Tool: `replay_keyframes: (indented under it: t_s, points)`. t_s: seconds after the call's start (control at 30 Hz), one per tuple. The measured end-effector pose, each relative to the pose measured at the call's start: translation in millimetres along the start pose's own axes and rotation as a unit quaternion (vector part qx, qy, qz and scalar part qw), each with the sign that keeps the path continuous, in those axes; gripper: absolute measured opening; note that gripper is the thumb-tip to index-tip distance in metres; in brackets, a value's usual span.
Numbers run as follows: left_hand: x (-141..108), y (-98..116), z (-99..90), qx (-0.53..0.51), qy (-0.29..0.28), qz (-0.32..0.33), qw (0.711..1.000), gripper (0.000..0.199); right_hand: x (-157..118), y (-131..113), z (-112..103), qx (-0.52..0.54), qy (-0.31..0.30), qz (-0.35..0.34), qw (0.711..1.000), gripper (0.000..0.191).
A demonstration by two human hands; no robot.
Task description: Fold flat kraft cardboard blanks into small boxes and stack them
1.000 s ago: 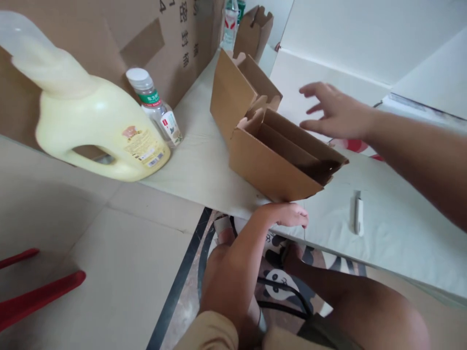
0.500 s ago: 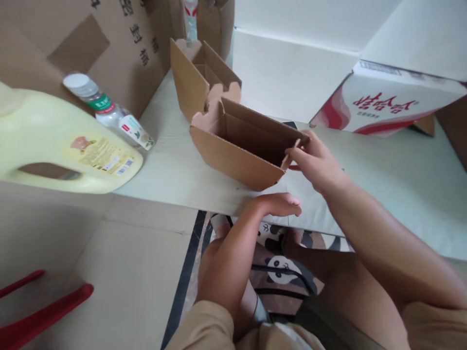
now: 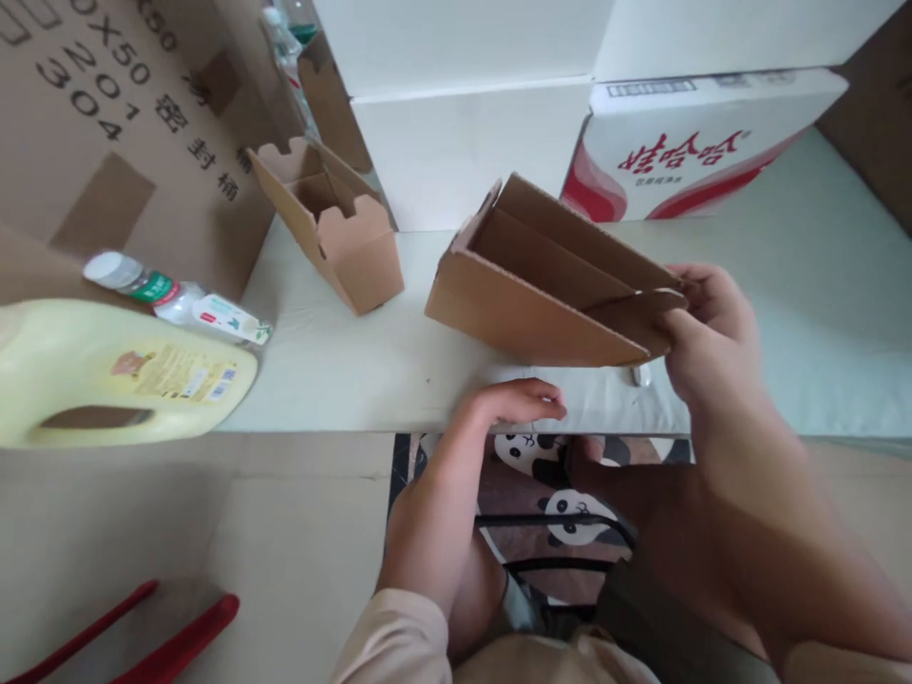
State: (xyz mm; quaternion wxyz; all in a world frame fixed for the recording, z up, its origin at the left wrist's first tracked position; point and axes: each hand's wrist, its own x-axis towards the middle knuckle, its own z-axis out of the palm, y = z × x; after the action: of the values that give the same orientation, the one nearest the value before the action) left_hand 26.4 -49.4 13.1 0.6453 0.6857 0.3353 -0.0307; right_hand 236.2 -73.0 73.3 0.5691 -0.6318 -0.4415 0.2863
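My right hand (image 3: 712, 332) pinches the right end of an open-topped brown cardboard box (image 3: 527, 318), thumb in front and fingers behind. The box is tilted above the table (image 3: 342, 366), its hollow inside showing. Below its right end lies a small whitish object (image 3: 642, 374), partly covered and too small to name. My left hand (image 3: 523, 401) rests near the table's front edge with its fingers curled in, and nothing shows in them. A second brown cardboard box (image 3: 360, 252), also open at the top with notched ends, stands on the table to the left.
On the left lie a pale yellow jug (image 3: 171, 366) and a clear bottle (image 3: 178, 294) with a white cap. A large carton (image 3: 106, 199) stands behind them. White-and-red (image 3: 684, 157) and plain white boxes (image 3: 470, 157) line the back. Red bars (image 3: 192, 636) show at lower left.
My right hand has moved the cardboard box right, away from the second box, and tilted it. My left hand stays near the table edge. The view has shifted right.
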Motion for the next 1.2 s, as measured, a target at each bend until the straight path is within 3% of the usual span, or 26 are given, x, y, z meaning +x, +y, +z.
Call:
replay_keyframes:
  t_s: [0.13,0.2,0.27,0.3,0.4,0.47,0.53,0.57,0.63,0.7,0.83,0.93,1.03,1.13,1.2]
  points:
    - [-6,12,-1.4,-0.074,-0.06,0.016,0.995,0.017,-4,19,-12,0.084,0.107,0.033,0.99,0.033]
    - [-17,16,-5.6,-0.11,-0.078,0.026,0.991,0.029,1,20,-16,0.092,0.09,0.043,0.991,0.03]
    - [-32,17,-9.8,-0.099,-0.058,0.047,0.992,0.037,5,15,-23,0.075,0.059,0.045,0.994,0.026]
    - [-42,17,-10.8,-0.092,-0.035,0.073,0.992,0.042,6,10,-28,0.061,0.047,0.043,0.996,0.024]
    - [-76,18,-6.0,-0.082,-0.047,0.156,0.983,0.059,6,-6,-47,0.022,0.022,0.04,0.999,0.019]
    - [-97,23,2.2,-0.062,-0.04,0.278,0.958,0.052,5,-14,-62,0.01,0.016,0.037,0.999,0.018]
    - [-108,31,10.8,-0.113,0.103,0.384,0.911,0.042,3,-19,-78,0.009,0.015,0.031,0.999,0.018]
    - [-108,35,14.4,-0.134,0.224,0.385,0.885,0.036,2,-19,-85,0.009,0.013,0.028,0.999,0.017]
    - [-98,41,20.0,-0.13,0.467,0.347,0.803,0.024,1,-17,-96,0.011,0.005,0.028,1.0,0.017]
    - [-77,42,23.7,-0.024,0.579,0.324,0.748,0.024,1,-12,-103,0.02,-0.006,0.036,0.999,0.016]
    - [-36,39,22.7,0.016,0.573,0.311,0.758,0.039,3,2,-102,0.087,-0.047,0.029,0.995,0.015]
    - [-21,43,12.3,0.024,0.567,0.286,0.773,0.042,5,13,-93,0.112,-0.072,-0.037,0.99,0.021]
    - [-12,52,-2.0,0.035,0.541,0.222,0.81,0.044,6,24,-83,0.097,-0.093,-0.108,0.985,0.022]
    - [-3,53,-13.0,-0.02,0.51,0.181,0.841,0.047,7,35,-76,0.102,-0.122,-0.137,0.978,0.042]
    - [3,49,-16.5,-0.086,0.507,0.183,0.838,0.049,7,40,-73,0.097,-0.136,-0.146,0.975,0.051]
